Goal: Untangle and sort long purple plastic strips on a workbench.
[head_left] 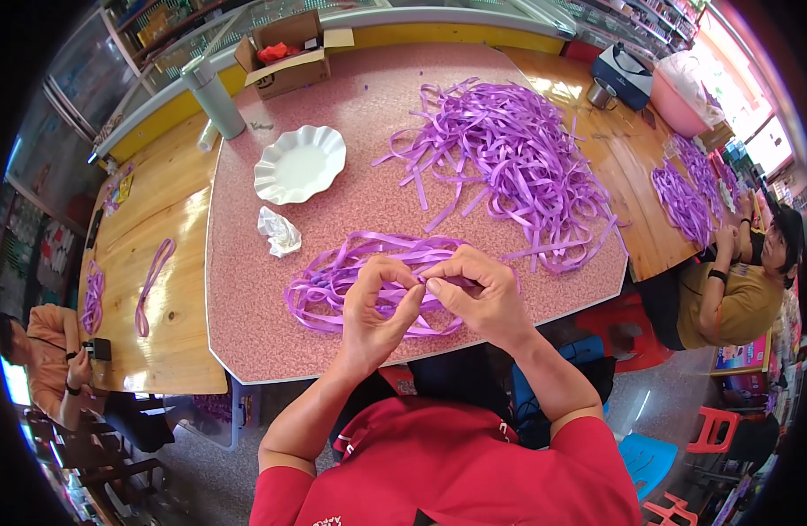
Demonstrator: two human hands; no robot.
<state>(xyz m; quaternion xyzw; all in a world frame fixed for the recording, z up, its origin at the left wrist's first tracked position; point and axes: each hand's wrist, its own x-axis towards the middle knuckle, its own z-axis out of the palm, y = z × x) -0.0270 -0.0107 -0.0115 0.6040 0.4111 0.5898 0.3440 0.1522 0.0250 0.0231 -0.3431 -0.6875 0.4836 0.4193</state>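
Note:
My left hand (375, 309) and my right hand (481, 296) meet fingertip to fingertip above the front of the pink table. Thumb and forefinger are pinched on each side, on what looks like the end of a purple ribbon; the fingers hide most of the gripped part. Beneath and behind them lies a loose coil of purple ribbons (320, 279), flat on the tabletop. A large tangled heap of the same purple ribbons (517, 153) spreads across the far right of the table.
Left of the heap stand a white scalloped dish (300, 165), crumpled tissue (279, 231), a pale green bottle (214, 101) and an open cardboard box (289, 66). Wooden tables flank the pink table (254, 333). Two people sit at the sides, with more purple ribbons (682, 202) at right.

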